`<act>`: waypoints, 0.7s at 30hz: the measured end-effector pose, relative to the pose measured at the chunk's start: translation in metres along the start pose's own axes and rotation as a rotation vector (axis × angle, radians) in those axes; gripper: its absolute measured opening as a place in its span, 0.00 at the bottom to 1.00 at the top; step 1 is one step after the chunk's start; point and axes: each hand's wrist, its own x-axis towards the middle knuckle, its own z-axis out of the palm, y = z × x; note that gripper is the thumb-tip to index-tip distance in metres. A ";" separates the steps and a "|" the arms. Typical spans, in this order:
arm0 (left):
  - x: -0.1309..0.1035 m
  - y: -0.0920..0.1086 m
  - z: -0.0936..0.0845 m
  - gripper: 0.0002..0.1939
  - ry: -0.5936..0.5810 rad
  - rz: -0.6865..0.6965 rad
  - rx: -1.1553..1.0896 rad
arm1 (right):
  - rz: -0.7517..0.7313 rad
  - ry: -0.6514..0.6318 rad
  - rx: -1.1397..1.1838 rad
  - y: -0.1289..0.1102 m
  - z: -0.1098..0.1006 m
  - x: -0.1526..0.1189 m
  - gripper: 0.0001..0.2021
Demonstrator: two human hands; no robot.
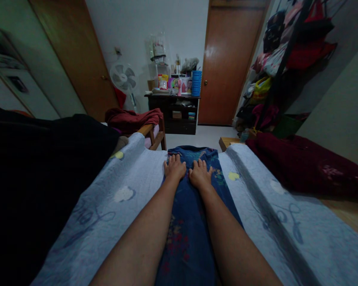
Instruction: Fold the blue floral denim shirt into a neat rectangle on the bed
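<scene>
Light is dim and cool, with a faint sheen on the brown door [231, 71] at one o'clock. Dark cloth [35, 182] at nine o'clock sinks into near-featureless shadow. Wide-angle distortion tilts the wooden door [74, 51] at ten o'clock.

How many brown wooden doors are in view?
2: the left brown wooden door, beside the white standing fan, and the right brown wooden door, beside the dark wooden cabinet. None looks hidden.

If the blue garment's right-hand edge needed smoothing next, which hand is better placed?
Probably the right hand: it rests palm-down on the blue garment, on that side. The left hand rests nearer the opposite side and would likely have to cross the right arm.
</scene>
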 end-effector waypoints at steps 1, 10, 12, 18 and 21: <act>0.003 -0.002 -0.001 0.28 0.005 0.003 -0.010 | -0.002 -0.001 0.000 0.000 0.000 0.000 0.27; 0.041 -0.029 -0.007 0.20 0.226 -0.225 -0.195 | 0.009 0.003 -0.006 -0.001 0.000 -0.001 0.26; 0.054 -0.035 -0.006 0.19 0.183 -0.290 -0.219 | 0.010 0.002 -0.011 -0.001 0.000 0.000 0.26; 0.085 -0.052 -0.004 0.18 0.117 -0.324 -0.269 | 0.015 0.009 -0.018 0.000 0.002 0.001 0.25; 0.094 -0.057 0.000 0.19 0.126 -0.309 -0.303 | 0.011 0.010 -0.019 0.000 0.003 0.001 0.25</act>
